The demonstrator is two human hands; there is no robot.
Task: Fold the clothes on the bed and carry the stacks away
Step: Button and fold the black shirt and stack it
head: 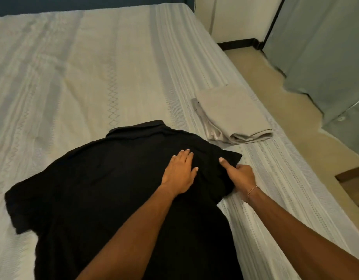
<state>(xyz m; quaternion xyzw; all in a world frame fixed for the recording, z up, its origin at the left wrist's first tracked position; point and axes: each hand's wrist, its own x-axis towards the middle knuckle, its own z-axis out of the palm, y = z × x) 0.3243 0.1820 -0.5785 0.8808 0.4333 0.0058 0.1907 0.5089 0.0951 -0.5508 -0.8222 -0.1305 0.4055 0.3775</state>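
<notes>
On the bed [73, 67] my black shirt [93, 188] lies spread back-up, the folded beige stack [233, 116] just beside it. My left hand [179, 172] presses flat, fingers straight; my right hand [240, 176] has its grip clamped on the sleeve [225, 158]. Pulling over too fast could drag the shirt crooked, I judge.

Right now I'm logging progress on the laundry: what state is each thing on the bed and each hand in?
Black shirt: spread flat on the bed, unfolded, collar away from the person.
Beige garment: folded, lying near the bed's right edge.
Left hand: open, pressing flat on the shirt.
Right hand: pinching the shirt's right sleeve.
Bed: covered with a pale patterned sheet.
</notes>
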